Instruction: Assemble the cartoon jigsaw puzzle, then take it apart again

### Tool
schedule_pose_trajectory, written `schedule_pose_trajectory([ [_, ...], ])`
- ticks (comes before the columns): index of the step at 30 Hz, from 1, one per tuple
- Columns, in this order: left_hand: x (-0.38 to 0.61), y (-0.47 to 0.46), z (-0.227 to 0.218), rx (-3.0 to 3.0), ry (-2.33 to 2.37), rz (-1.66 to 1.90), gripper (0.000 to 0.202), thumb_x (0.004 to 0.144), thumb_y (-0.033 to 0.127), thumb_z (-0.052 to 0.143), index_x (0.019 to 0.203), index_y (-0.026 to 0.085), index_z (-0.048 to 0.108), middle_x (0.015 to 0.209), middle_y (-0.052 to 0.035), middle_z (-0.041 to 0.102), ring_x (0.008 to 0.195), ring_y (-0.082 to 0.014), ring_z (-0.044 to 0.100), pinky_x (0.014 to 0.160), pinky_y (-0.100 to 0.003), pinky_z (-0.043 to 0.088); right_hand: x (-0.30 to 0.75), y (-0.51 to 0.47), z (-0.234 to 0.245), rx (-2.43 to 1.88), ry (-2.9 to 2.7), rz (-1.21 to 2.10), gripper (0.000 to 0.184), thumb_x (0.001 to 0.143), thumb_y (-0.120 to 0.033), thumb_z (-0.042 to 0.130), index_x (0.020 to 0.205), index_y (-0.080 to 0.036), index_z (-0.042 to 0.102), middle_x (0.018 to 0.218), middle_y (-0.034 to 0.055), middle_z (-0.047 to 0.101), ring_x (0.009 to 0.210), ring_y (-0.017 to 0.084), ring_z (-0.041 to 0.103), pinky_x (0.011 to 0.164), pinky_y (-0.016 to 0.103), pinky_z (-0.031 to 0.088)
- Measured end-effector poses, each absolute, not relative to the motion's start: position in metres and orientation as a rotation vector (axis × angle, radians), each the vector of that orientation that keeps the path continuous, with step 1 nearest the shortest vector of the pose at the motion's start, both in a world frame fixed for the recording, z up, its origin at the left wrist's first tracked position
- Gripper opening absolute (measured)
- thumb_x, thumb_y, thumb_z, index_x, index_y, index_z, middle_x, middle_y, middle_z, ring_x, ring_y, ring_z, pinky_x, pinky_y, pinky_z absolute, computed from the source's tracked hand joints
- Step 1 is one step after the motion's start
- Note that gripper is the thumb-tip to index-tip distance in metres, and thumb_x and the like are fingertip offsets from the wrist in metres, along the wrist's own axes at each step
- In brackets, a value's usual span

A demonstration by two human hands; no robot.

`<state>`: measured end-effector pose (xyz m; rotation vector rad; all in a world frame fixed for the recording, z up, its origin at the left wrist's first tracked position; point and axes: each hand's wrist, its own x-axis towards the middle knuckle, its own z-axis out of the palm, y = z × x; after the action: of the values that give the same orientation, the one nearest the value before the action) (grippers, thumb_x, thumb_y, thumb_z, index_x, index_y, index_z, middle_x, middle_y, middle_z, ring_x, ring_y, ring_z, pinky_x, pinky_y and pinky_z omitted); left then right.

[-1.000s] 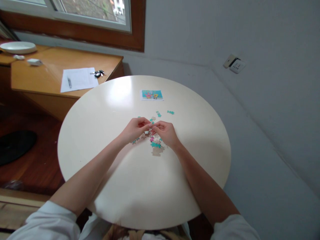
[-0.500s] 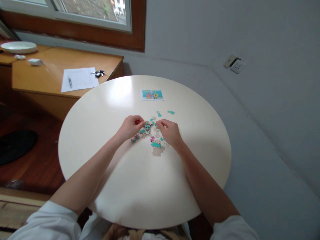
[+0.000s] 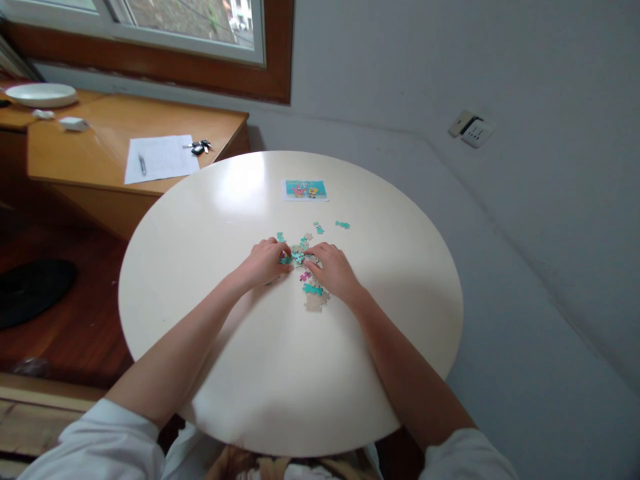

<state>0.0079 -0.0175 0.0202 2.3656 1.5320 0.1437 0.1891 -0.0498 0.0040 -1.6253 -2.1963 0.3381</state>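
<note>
Small teal, pink and tan puzzle pieces (image 3: 313,293) lie scattered in the middle of a round cream table (image 3: 250,360). My left hand (image 3: 265,263) and my right hand (image 3: 333,270) rest on the table over the pile, fingertips meeting at a teal puzzle piece (image 3: 298,257). Both hands have their fingers curled and pinched around that piece and its neighbours. A small picture card (image 3: 305,190) with cartoon figures lies farther back on the table. Two loose teal pieces (image 3: 342,225) sit between the card and my hands.
A wooden desk (image 3: 100,153) stands at the left under a window, carrying a sheet of paper (image 3: 159,158), a pen, keys (image 3: 199,147) and a white plate (image 3: 41,95). A grey wall with a socket (image 3: 471,128) runs along the right.
My hands moved apart half a second ago, showing more pieces between them, then came together again and lowered onto the pile.
</note>
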Motion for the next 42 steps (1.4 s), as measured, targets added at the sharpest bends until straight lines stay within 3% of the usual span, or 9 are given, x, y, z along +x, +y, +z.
schedule_pose_trajectory([
  [5,0.008,-0.018,0.023,2.323,1.482,0.205,0.022,0.077,0.024,0.055,0.095,0.019,0.067,0.091,-0.0072,0.063,0.077,-0.0199,0.061,0.073,-0.029,0.046,0.192,-0.045,-0.002,-1.519,-2.122,0.390,0.017,0.082,-0.014,0.055,0.093,-0.019,0.066,0.095,0.0079,0.065,0.092,0.021,0.057,0.087,0.036,0.043],
  [11,0.008,-0.020,0.024,2.351,1.432,0.239,0.016,0.076,0.020,0.052,0.087,0.018,0.063,0.085,-0.0066,0.064,0.073,-0.0191,0.059,0.067,-0.027,0.044,0.191,-0.044,-0.003,-1.383,-2.002,0.424,0.026,0.076,-0.003,0.049,0.091,-0.019,0.065,0.087,0.0066,0.064,0.087,0.020,0.058,0.085,0.035,0.045],
  [16,0.008,-0.021,0.027,2.347,1.436,0.270,0.018,0.075,0.013,0.049,0.086,0.017,0.062,0.082,-0.0069,0.066,0.073,-0.0203,0.060,0.065,-0.027,0.043,0.191,-0.044,0.000,-1.290,-1.795,0.516,0.022,0.076,-0.010,0.052,0.092,-0.019,0.064,0.087,0.0052,0.065,0.081,0.017,0.060,0.082,0.033,0.048],
  [23,0.005,-0.018,0.027,2.271,1.477,0.417,0.020,0.079,0.019,0.048,0.092,0.016,0.064,0.084,-0.0077,0.068,0.075,-0.0210,0.062,0.069,-0.028,0.044,0.192,-0.038,-0.007,-1.244,-1.462,0.806,0.020,0.075,-0.022,0.055,0.094,-0.020,0.063,0.083,0.0023,0.063,0.077,0.015,0.061,0.069,0.029,0.053],
  [25,0.004,-0.017,0.025,2.251,1.486,0.470,0.022,0.081,0.022,0.047,0.094,0.017,0.065,0.082,-0.0071,0.069,0.075,-0.0209,0.062,0.070,-0.029,0.044,0.192,-0.036,-0.009,-1.228,-1.436,0.825,0.018,0.077,-0.023,0.053,0.093,-0.020,0.062,0.084,0.0030,0.064,0.078,0.015,0.062,0.073,0.030,0.054],
  [29,0.002,-0.016,0.025,2.246,1.517,0.502,0.026,0.080,0.019,0.045,0.096,0.018,0.066,0.075,-0.0052,0.068,0.070,-0.0197,0.062,0.068,-0.028,0.044,0.199,-0.039,0.002,-1.251,-1.612,0.668,0.014,0.080,-0.021,0.051,0.087,-0.020,0.063,0.090,0.0047,0.066,0.084,0.016,0.062,0.086,0.033,0.049],
  [32,0.001,-0.016,0.030,2.228,1.512,0.508,0.025,0.081,0.021,0.045,0.095,0.019,0.066,0.067,-0.0030,0.066,0.062,-0.0179,0.059,0.063,-0.026,0.042,0.209,-0.045,0.019,-1.282,-1.953,0.683,0.008,0.076,-0.023,0.061,0.083,-0.020,0.064,0.088,0.0036,0.064,0.083,0.017,0.060,0.083,0.033,0.048],
  [37,-0.001,-0.020,0.040,2.177,1.498,0.482,0.024,0.082,0.030,0.047,0.092,0.018,0.066,0.051,0.0013,0.057,0.051,-0.0165,0.053,0.056,-0.025,0.036,0.219,-0.058,0.036,-1.186,-2.509,0.865,0.053,0.056,-0.028,0.083,0.105,-0.024,0.063,0.108,0.0060,0.058,0.105,0.024,0.053,0.094,0.039,0.041],
  [42,-0.001,-0.021,0.041,2.189,1.490,0.508,0.024,0.081,0.037,0.052,0.088,0.018,0.066,0.049,0.0025,0.050,0.050,-0.0161,0.049,0.055,-0.025,0.033,0.215,-0.057,0.030,-1.205,-2.549,0.892,0.032,0.064,-0.018,0.078,0.094,-0.022,0.067,0.100,0.0053,0.058,0.098,0.021,0.055,0.089,0.034,0.043],
])
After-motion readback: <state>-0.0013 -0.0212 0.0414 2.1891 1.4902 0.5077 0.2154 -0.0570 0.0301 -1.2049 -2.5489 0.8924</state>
